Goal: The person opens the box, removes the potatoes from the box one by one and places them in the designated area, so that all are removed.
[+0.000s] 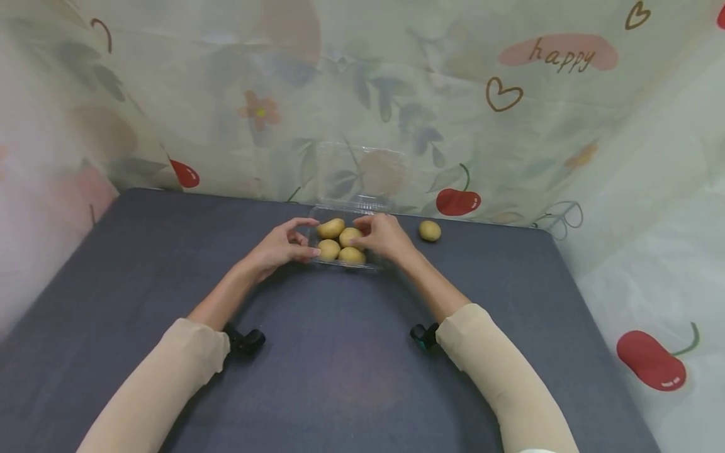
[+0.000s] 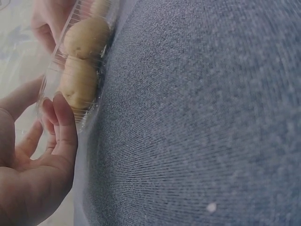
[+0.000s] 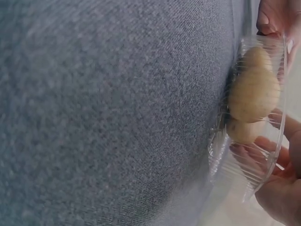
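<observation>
A clear plastic container [image 1: 374,267] with several small yellow potatoes in it stands near the table's far edge, its clear lid [image 1: 359,173] raised behind it. My left hand [image 1: 279,246] holds the container's left side, thumb by the front corner and forefinger farther back. Reaching in over the right side, my right hand [image 1: 386,235] has thumb and fingers around a potato [image 1: 349,236] in the back row. Through the ribbed wall, the right wrist view shows the right fingers [image 3: 249,155] close against a potato [image 3: 244,130]. One loose potato [image 1: 430,231] lies on the table, right of that hand.
A dark grey cloth covers the table [image 1: 351,365]. Behind it hangs a printed curtain [image 1: 226,69] with cherries and flowers, close to the raised lid. Black devices [image 1: 247,341] are strapped at both wrists.
</observation>
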The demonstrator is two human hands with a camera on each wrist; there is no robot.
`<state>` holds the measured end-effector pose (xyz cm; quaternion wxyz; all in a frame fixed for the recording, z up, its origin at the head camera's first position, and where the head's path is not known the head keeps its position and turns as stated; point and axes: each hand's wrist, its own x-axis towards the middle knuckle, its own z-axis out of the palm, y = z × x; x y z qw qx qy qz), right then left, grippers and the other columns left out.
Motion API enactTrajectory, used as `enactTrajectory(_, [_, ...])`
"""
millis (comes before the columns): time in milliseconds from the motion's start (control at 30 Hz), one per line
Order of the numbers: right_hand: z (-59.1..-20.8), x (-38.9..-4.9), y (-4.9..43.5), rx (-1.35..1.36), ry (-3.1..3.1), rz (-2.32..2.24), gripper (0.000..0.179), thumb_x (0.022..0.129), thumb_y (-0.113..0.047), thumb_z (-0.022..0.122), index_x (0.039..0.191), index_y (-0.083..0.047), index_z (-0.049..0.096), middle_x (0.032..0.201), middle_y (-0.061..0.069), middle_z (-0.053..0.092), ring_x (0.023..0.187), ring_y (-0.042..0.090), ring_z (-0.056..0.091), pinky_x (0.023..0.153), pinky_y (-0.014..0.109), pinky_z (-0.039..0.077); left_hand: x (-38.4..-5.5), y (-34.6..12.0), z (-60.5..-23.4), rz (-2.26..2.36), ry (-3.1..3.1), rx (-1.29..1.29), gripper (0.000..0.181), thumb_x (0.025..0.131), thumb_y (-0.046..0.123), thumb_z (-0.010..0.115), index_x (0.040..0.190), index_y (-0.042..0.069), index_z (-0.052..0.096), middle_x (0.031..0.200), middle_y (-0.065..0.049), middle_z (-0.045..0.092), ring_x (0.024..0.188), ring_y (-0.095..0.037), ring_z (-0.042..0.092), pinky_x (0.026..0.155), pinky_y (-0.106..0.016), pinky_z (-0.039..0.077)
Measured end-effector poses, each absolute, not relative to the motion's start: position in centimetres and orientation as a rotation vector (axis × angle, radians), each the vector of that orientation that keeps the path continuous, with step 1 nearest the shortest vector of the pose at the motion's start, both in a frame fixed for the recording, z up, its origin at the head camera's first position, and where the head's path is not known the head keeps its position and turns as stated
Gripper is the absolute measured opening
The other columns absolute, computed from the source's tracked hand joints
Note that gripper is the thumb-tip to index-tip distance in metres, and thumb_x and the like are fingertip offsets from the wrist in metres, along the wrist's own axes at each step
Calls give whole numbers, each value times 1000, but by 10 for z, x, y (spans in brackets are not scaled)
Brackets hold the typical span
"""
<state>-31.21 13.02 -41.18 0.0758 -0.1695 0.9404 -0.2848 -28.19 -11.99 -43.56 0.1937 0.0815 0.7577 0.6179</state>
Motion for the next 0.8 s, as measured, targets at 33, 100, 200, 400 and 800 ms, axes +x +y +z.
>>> enactTrajectory(33, [-413, -312, 130, -507, 2825, -847, 53, 87, -33, 79, 130, -5, 66, 123, 9, 69, 112, 22, 64, 94, 35, 53, -282, -120, -436, 1734, 2123, 228, 67, 90, 11, 75, 148, 16, 42, 98, -13, 55, 89, -28, 62, 89, -45, 57])
enactTrajectory(100, [-414, -313, 128, -502, 2826, -848, 52, 87, -33, 79, 129, -6, 66, 122, 9, 69, 111, 23, 65, 93, 35, 54, -282, -120, -436, 1735, 2122, 227, 67, 90, 11, 75, 148, 15, 41, 97, -13, 54, 88, -28, 62, 89, -46, 56])
enactTrajectory(200, [-415, -312, 124, -510, 2808, -857, 49, 88, -32, 78, 129, -7, 67, 120, 9, 70, 106, 22, 65, 88, 35, 55, -282, -121, -438, 1742, 2115, 230, 67, 90, 10, 75, 148, 15, 41, 97, -13, 54, 87, -27, 62, 89, -46, 56])
enactTrajectory(400, [-416, -310, 121, -461, 2804, -886, 47, 90, -33, 76, 130, -10, 67, 120, 7, 70, 98, 21, 66, 80, 34, 55, -283, -118, -438, 1753, 2089, 252, 67, 90, 12, 76, 148, 16, 42, 97, -13, 55, 88, -27, 62, 90, -47, 56])
enactTrajectory(800, [-417, -309, 114, -408, 2839, -939, 41, 87, -32, 79, 125, -16, 71, 121, 6, 70, 106, 23, 65, 83, 35, 55, -284, -122, -439, 1774, 2075, 246, 67, 90, 11, 75, 148, 14, 41, 94, -12, 58, 85, -26, 63, 90, -47, 56])
